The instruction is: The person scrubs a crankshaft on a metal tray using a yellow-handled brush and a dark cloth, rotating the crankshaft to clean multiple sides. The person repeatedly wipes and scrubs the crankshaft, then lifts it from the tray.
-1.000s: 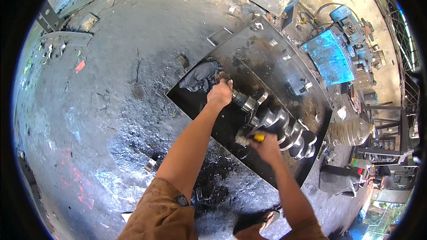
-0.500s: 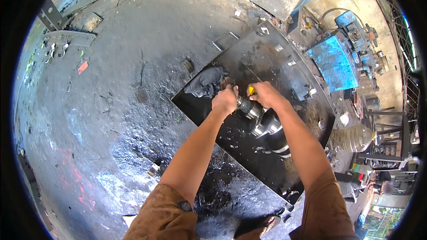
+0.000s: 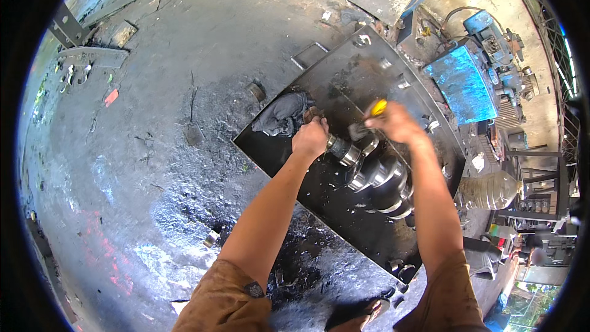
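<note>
A shiny steel crankshaft [image 3: 369,176] lies slanting in a black metal tray [image 3: 424,74]. My left hand [image 3: 310,139] is closed around its far-left end, beside a brownish round end piece [image 3: 312,112]. Above the shaft, my right hand [image 3: 396,124] grips a brush with a yellow handle [image 3: 378,107]. A dark, blurred head of the brush [image 3: 358,130] points down toward the shaft, and I cannot tell whether it touches. Just left of my left hand, a dark crumpled rag [image 3: 281,114] rests in the tray's corner.
The tray has a wire handle [image 3: 309,55] on its far-left side. A large clear plastic bottle [image 3: 488,190] lies right of it. Further off stands a blue machine [image 3: 464,83]. The floor [image 3: 147,147] is oily and littered with scraps; a small metal piece [image 3: 211,238] lies near my left arm.
My right hand has moved right, away from my left hand, carrying the brush and uncovering more of the crankshaft. My left hand stays on the shaft's end.
</note>
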Available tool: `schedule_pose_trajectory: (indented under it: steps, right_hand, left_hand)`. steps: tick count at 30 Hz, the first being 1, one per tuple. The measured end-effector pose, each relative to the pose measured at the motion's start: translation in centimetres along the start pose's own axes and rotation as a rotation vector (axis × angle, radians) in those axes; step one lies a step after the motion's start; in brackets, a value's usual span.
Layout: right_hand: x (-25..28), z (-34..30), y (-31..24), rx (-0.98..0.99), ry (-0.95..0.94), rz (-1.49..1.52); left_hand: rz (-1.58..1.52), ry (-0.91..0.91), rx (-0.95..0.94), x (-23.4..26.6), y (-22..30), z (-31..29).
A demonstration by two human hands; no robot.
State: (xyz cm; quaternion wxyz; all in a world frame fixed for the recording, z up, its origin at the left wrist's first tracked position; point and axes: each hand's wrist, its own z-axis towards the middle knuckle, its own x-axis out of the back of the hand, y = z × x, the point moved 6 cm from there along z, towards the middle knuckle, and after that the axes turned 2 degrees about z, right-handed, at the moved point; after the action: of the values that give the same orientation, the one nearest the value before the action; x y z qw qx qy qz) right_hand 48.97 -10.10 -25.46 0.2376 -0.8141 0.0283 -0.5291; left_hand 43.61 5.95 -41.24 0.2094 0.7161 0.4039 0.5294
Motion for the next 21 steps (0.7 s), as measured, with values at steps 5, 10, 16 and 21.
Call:
schedule_pose_trajectory:
  steps: [5, 10, 16, 21]
  right_hand:
    - [2.9, -5.2, 3.1, -0.181, 0.435, 0.176]
    - [-4.5, -8.6, 7.9, -0.452, 0.794, 0.241]
    - [-4.7, -14.6, 4.5, -0.131, 0.961, 0.401]
    - [-7.1, -14.7, 2.1, -0.113, 1.131, 0.4]
  left_hand:
    - [0.003, 0.034, 0.011, -0.1, 0.1, 0.1]
    - [0.011, 0.042, -0.002, 0.1, 0.2, 0.1]
    - [0.026, 0.043, 0.005, -0.4, -0.3, 0.4]
    - [0.03, 0.062, -0.001, 0.0, 0.1, 0.0]
